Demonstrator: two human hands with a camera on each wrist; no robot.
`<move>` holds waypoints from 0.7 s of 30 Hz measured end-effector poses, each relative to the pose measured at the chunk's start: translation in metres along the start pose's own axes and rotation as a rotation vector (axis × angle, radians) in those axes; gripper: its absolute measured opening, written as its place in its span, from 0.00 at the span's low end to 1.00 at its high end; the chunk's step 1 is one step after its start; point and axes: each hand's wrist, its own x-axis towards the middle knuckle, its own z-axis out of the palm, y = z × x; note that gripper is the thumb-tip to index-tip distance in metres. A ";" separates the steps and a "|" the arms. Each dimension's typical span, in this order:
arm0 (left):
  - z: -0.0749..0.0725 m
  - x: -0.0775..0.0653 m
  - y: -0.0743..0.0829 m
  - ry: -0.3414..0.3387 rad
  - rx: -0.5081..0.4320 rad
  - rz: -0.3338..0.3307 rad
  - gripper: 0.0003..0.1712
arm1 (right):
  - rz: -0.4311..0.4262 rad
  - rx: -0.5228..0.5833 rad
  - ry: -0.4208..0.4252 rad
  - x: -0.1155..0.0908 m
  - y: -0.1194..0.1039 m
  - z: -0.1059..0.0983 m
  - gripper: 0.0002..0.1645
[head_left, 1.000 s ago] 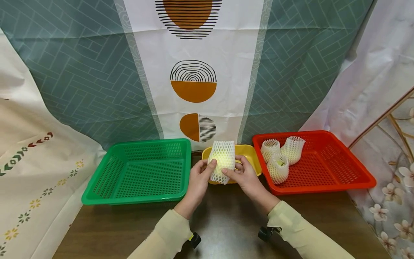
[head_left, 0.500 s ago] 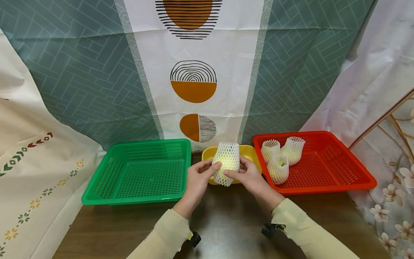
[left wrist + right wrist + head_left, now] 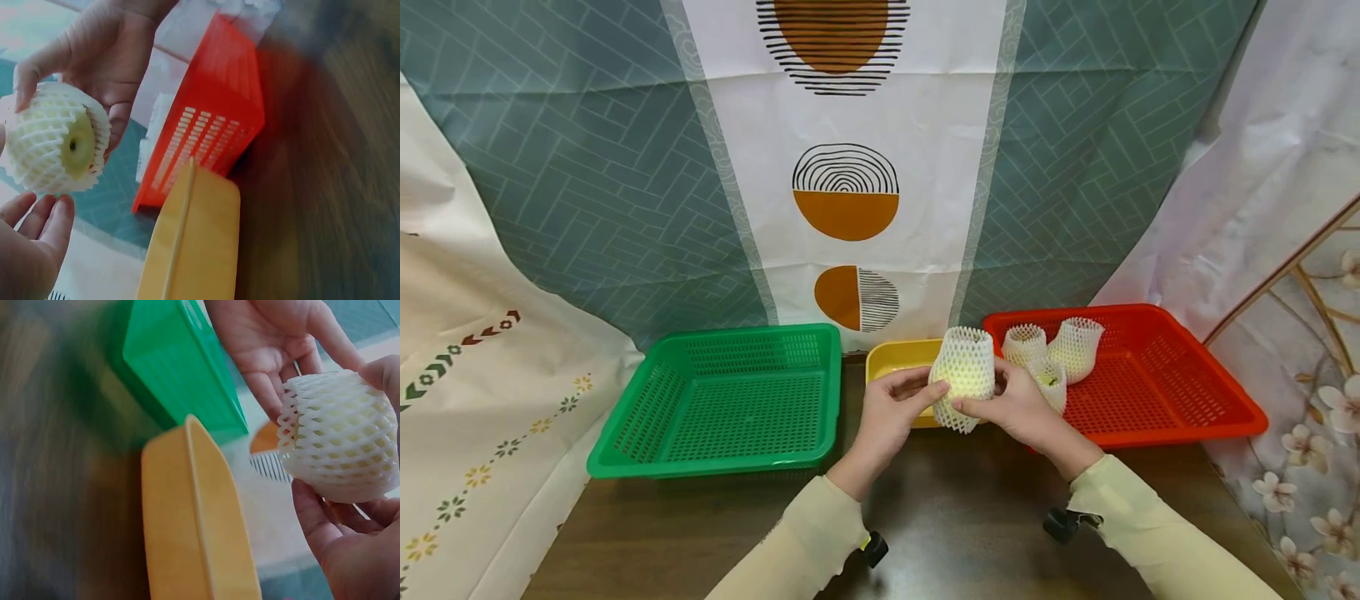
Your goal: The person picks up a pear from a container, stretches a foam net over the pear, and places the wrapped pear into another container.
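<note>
Both hands hold a pale yellow-green, apple-like fruit (image 3: 77,150) in a white foam net sleeve (image 3: 964,375), above the front of the yellow tray. My left hand (image 3: 886,414) grips the sleeve from the left, its thumb on the near face. From the other side my right hand (image 3: 1026,410) grips it, thumb low on the front. The net stands up past the fruit at the top, and a dimpled end of the fruit shows through the opening in the left wrist view. Other fingers of both hands are partly hidden behind the net.
A green basket (image 3: 748,412) stands on the left, and a red basket (image 3: 1138,392) on the right. Inside the red one, three netted fruits (image 3: 1077,350) sit at its left end. Between the baskets lies the yellow tray (image 3: 887,357). A brown wooden table (image 3: 940,533) extends in front.
Both hands have moved right with the netted fruit, from over the tray's left half to its right side near the red basket. The right hand now overlaps one netted fruit there.
</note>
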 end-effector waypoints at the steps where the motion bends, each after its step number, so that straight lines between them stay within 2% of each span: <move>1: 0.004 0.001 -0.001 -0.001 -0.010 0.005 0.23 | 0.007 -0.024 0.021 -0.001 0.001 -0.006 0.38; 5: 0.021 0.005 -0.004 0.018 -0.032 0.001 0.21 | 0.042 -0.109 0.114 -0.009 0.001 -0.032 0.40; 8: 0.037 0.008 -0.011 0.024 -0.014 -0.008 0.17 | 0.049 -0.157 0.192 -0.017 0.000 -0.054 0.41; 11: 0.053 0.011 -0.017 -0.005 0.040 -0.014 0.14 | 0.031 -0.198 0.276 -0.023 -0.001 -0.075 0.41; 16: 0.080 0.014 -0.032 -0.076 0.157 0.012 0.15 | -0.020 -0.198 0.388 -0.028 0.003 -0.105 0.38; 18: 0.091 0.014 -0.040 -0.100 0.192 0.029 0.15 | -0.010 -0.230 0.423 -0.031 0.007 -0.117 0.37; 21: 0.103 0.015 -0.049 -0.114 0.220 0.046 0.13 | 0.054 -0.319 0.465 -0.036 0.015 -0.132 0.37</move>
